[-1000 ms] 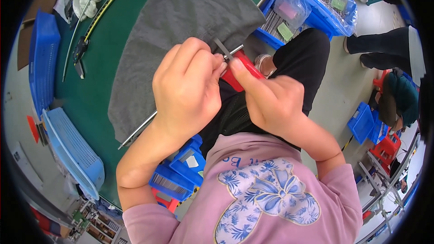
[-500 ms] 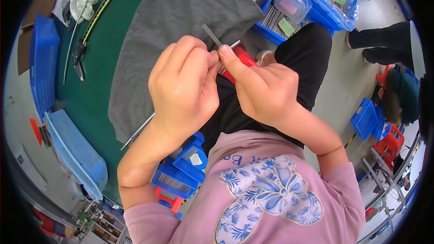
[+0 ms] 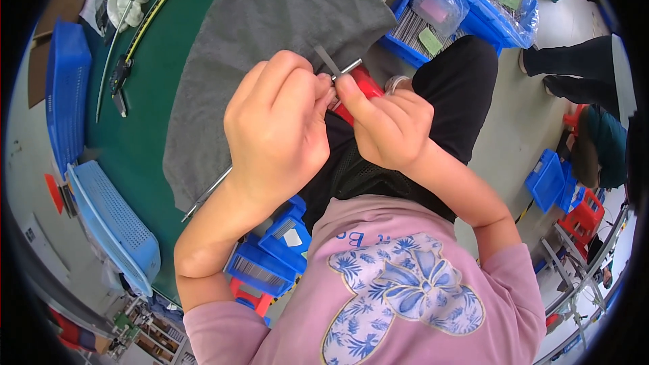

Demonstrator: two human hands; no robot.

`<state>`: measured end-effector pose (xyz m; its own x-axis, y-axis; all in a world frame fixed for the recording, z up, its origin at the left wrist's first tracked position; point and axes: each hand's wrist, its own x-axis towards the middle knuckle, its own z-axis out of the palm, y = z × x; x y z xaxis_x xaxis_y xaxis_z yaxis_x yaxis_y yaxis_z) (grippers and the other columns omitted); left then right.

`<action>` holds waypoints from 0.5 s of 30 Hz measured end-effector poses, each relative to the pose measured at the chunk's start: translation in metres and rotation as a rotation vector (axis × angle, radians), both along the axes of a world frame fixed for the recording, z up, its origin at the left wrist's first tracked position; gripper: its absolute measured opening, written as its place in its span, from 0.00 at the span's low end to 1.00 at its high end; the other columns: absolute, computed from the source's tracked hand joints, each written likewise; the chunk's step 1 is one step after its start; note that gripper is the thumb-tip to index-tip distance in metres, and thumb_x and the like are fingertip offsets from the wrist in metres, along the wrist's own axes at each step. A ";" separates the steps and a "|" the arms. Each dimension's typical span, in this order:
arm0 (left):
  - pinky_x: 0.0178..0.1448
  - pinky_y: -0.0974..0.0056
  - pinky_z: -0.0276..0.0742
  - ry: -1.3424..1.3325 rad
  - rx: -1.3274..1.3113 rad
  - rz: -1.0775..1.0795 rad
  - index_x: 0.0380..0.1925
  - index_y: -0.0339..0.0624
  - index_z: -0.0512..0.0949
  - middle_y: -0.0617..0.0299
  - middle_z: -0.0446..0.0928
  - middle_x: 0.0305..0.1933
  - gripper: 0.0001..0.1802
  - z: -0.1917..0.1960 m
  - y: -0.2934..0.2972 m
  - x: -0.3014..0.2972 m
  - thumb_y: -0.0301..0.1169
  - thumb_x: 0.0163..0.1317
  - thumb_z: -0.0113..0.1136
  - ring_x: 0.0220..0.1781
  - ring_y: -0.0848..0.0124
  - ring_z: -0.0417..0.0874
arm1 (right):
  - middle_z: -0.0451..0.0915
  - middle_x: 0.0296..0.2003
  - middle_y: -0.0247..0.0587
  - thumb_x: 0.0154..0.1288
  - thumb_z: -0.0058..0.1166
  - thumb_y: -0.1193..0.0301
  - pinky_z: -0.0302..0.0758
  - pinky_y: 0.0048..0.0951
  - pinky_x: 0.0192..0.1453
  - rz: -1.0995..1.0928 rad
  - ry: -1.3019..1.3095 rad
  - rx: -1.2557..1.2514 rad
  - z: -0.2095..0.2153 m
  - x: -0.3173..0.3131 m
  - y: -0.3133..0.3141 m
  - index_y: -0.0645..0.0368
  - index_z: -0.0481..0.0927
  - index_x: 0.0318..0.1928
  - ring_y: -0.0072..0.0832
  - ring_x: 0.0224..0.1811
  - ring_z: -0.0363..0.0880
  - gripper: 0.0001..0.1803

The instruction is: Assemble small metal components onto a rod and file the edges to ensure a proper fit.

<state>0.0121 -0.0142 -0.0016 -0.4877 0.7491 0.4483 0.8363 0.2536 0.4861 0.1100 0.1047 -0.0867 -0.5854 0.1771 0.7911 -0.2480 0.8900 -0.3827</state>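
Strip has shifted, its tip further right over the cloth. From the cloth's lower left edge, the rod passes beneath the left hand, whose fingers pinch it near its right end, a sensible hold: probably stiff, light, slippery. Near the cloth's right edge, the right hand has its fingers clamped on the strip, likely thin, springy, best gripped flat.
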 end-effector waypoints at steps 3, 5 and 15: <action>0.28 0.60 0.70 -0.012 0.002 0.003 0.21 0.37 0.72 0.58 0.71 0.27 0.12 0.001 -0.001 0.001 0.16 0.39 0.66 0.26 0.60 0.74 | 0.58 0.12 0.26 0.39 0.57 0.79 0.55 0.24 0.15 -0.018 -0.002 0.008 -0.004 0.007 -0.003 0.58 0.85 0.47 0.19 0.10 0.59 0.27; 0.28 0.60 0.70 -0.016 0.001 0.006 0.21 0.37 0.72 0.58 0.71 0.27 0.12 0.001 0.001 0.001 0.16 0.39 0.66 0.26 0.60 0.74 | 0.58 0.13 0.26 0.38 0.56 0.78 0.55 0.23 0.15 -0.031 -0.007 0.039 -0.014 0.016 -0.001 0.58 0.84 0.49 0.19 0.11 0.58 0.29; 0.29 0.60 0.70 -0.053 -0.017 0.028 0.22 0.37 0.73 0.58 0.72 0.26 0.11 0.001 -0.002 0.001 0.17 0.41 0.67 0.26 0.60 0.75 | 0.67 0.16 0.31 0.38 0.57 0.83 0.63 0.26 0.21 0.115 -0.081 0.105 -0.015 0.040 0.020 0.69 0.80 0.48 0.25 0.13 0.66 0.28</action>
